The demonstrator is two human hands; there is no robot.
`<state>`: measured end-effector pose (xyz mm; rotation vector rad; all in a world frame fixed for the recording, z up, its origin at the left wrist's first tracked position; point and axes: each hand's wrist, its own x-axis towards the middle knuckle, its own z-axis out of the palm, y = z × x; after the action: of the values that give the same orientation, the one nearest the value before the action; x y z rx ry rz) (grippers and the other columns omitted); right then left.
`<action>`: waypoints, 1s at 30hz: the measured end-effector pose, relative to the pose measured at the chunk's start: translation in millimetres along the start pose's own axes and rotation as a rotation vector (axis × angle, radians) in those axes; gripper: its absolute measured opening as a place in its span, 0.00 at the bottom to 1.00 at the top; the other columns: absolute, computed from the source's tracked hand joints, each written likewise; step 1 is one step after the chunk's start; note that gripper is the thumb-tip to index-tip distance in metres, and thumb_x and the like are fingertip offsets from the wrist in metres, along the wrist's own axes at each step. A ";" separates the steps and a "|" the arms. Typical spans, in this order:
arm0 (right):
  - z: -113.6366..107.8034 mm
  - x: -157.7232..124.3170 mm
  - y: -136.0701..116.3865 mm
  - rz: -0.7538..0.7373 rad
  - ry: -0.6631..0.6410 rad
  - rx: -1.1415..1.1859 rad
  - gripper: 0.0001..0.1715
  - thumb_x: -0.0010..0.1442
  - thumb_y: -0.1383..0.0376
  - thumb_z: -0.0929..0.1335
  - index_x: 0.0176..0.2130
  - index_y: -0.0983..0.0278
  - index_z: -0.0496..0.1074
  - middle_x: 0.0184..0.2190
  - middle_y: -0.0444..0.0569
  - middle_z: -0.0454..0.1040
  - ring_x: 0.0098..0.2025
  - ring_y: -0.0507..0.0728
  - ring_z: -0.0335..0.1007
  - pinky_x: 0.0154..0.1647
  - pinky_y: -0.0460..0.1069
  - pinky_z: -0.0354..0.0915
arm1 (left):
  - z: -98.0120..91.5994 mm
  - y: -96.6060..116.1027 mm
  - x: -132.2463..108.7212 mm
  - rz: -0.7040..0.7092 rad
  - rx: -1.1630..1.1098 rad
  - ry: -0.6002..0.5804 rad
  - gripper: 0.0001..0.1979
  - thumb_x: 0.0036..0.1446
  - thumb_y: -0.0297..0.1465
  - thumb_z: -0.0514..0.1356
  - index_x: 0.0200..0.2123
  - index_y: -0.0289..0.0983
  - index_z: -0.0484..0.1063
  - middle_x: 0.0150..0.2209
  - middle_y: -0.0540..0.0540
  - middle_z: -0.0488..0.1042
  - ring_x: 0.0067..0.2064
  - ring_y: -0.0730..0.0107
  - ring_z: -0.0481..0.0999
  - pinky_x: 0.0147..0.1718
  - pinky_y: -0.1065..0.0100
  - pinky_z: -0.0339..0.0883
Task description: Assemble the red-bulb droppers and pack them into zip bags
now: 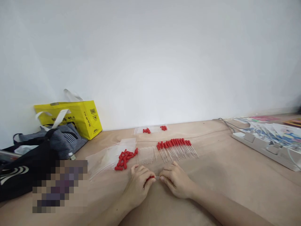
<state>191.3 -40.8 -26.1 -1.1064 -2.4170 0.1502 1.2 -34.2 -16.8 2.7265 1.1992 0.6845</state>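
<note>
My left hand (pixel 140 185) is closed around a red rubber dropper bulb (pixel 150 178). From the right, my right hand (pixel 175 179) pinches a thin clear dropper tube (pixel 157 178), which spans the short gap between both hands and meets the bulb. Just beyond my left hand lies a loose pile of red bulbs (pixel 125 158). Bare clear tubes (pixel 146 155) rest side by side to the right of that pile. Farther right, a row of droppers fitted with red bulbs (pixel 174 143) lies with tips toward me. My fingers hide the tube's far end.
Clear plastic bags (pixel 105 157) lie left of the bulbs; another bag (pixel 154 129) with bulbs and tubes is by the wall. A yellow bag (pixel 87 117), striped bag (pixel 68 139) and black bag (pixel 25 169) stand left. A white power strip (pixel 261 149) and printed sheets (pixel 284 133) are right.
</note>
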 end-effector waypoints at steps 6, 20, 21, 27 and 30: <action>-3.7 -2.0 0.0 0.061 0.026 -0.036 0.11 0.58 0.66 0.59 0.31 0.61 0.69 0.30 0.44 0.71 0.35 0.53 0.62 0.36 0.48 0.47 | -4.5 -12.1 1.5 -0.045 0.034 0.142 0.08 0.56 0.34 0.52 0.40 0.43 0.67 0.36 0.49 0.72 0.41 0.63 0.67 0.45 0.56 0.47; 5.3 45.6 52.3 0.846 0.279 -0.165 0.14 0.55 0.63 0.60 0.33 0.62 0.73 0.30 0.50 0.75 0.36 0.58 0.68 0.41 0.52 0.49 | -20.8 -60.3 4.0 -0.556 0.334 0.293 0.09 0.51 0.31 0.55 0.38 0.43 0.70 0.42 0.46 0.70 0.45 0.57 0.65 0.40 0.57 0.52; 7.1 47.5 52.1 0.850 0.285 -0.169 0.14 0.55 0.63 0.60 0.33 0.62 0.73 0.30 0.51 0.75 0.36 0.58 0.68 0.41 0.53 0.48 | -21.6 -61.8 3.8 -0.568 0.341 0.291 0.09 0.52 0.31 0.55 0.38 0.43 0.70 0.42 0.46 0.70 0.45 0.57 0.65 0.39 0.58 0.52; 11.9 51.5 55.2 0.861 0.293 -0.174 0.13 0.55 0.60 0.61 0.32 0.63 0.71 0.30 0.50 0.75 0.35 0.58 0.68 0.42 0.54 0.46 | -24.2 -65.5 3.6 -0.619 0.353 0.267 0.08 0.52 0.32 0.55 0.36 0.43 0.71 0.42 0.46 0.70 0.45 0.57 0.65 0.40 0.56 0.51; 11.5 48.8 55.7 0.841 0.330 -0.193 0.14 0.55 0.58 0.61 0.33 0.63 0.70 0.31 0.49 0.74 0.36 0.58 0.67 0.41 0.53 0.46 | -24.1 -64.9 3.2 -0.628 0.354 0.253 0.08 0.52 0.32 0.55 0.35 0.44 0.72 0.42 0.46 0.70 0.45 0.57 0.65 0.40 0.57 0.51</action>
<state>196.8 33.5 -34.0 -1.9980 -1.5797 -0.0023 -51.4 10.5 -10.3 2.2975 2.2768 0.7922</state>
